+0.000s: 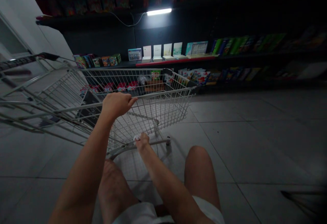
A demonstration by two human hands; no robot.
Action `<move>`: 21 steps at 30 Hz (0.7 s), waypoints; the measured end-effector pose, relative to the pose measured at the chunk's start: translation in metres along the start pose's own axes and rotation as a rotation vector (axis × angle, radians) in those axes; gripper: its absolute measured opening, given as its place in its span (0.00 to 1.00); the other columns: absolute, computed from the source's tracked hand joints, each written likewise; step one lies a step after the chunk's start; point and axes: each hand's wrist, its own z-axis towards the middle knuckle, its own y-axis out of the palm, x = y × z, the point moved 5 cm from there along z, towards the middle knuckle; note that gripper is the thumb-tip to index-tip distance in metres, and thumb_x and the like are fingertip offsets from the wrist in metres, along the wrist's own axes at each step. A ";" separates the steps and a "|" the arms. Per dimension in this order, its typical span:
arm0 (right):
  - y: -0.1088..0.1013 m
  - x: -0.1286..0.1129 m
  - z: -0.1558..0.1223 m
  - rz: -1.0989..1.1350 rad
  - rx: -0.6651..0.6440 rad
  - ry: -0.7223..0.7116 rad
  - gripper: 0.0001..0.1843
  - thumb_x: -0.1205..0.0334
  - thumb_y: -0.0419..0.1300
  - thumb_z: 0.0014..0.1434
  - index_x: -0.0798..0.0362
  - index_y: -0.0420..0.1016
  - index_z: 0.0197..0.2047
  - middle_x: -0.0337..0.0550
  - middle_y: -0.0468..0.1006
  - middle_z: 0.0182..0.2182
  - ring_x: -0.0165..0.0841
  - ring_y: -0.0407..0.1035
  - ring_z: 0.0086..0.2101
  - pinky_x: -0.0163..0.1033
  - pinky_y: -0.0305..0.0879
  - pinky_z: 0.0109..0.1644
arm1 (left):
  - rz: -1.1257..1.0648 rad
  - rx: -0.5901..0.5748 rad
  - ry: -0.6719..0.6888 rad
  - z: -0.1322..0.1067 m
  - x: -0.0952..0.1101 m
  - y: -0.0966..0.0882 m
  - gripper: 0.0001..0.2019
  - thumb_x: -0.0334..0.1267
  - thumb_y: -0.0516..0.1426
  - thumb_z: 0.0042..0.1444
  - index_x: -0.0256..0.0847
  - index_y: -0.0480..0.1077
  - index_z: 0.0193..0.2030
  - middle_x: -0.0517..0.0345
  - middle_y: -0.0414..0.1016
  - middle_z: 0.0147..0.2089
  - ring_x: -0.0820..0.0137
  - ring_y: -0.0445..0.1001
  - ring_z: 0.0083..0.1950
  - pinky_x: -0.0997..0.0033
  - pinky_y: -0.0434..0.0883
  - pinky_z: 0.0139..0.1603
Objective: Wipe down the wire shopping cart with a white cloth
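Observation:
A wire shopping cart (163, 105) stands on the tiled floor in front of me. My left hand (116, 104) is closed over the cart's top side rail. My right hand (141, 141) reaches low, fingers curled at the cart's lower frame bar, with something small and white at its fingertips. My bare knees show below, as I crouch beside the cart.
Dark shelves (176, 60) along the back hold small boxes, cards and packets under a lit tube lamp (158, 11). A white cabinet (17, 23) stands at the left. Grey floor tiles (255, 139) spread to the right.

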 end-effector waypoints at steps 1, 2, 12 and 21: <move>0.004 -0.003 0.001 0.032 -0.006 0.023 0.10 0.59 0.57 0.64 0.58 0.72 0.40 0.41 0.74 0.34 0.27 0.69 0.32 0.37 0.71 0.36 | 0.000 0.003 -0.002 0.000 -0.001 0.001 0.34 0.61 0.36 0.64 0.44 0.79 0.41 0.46 0.80 0.38 0.55 0.78 0.43 0.58 0.68 0.44; 0.007 -0.007 0.001 0.052 -0.013 0.040 0.08 0.63 0.56 0.62 0.57 0.70 0.32 0.38 0.71 0.27 0.25 0.65 0.26 0.34 0.68 0.31 | 0.000 0.009 -0.002 -0.001 -0.002 0.001 0.34 0.61 0.36 0.64 0.44 0.79 0.41 0.46 0.80 0.38 0.55 0.78 0.43 0.57 0.68 0.44; 0.009 -0.071 -0.049 0.046 -0.133 0.071 0.17 0.66 0.57 0.38 0.53 0.70 0.37 0.32 0.70 0.24 0.25 0.63 0.24 0.30 0.59 0.27 | 0.026 0.006 0.025 -0.003 -0.004 0.000 0.34 0.60 0.36 0.64 0.44 0.77 0.39 0.47 0.80 0.36 0.56 0.78 0.41 0.59 0.68 0.40; 0.006 -0.165 0.003 -0.816 -0.219 -0.870 0.20 0.68 0.51 0.48 0.54 0.75 0.44 0.47 0.77 0.41 0.37 0.71 0.43 0.40 0.68 0.49 | 0.029 -0.014 -0.004 -0.004 -0.008 0.002 0.34 0.63 0.35 0.63 0.45 0.77 0.39 0.49 0.80 0.37 0.58 0.77 0.41 0.61 0.68 0.41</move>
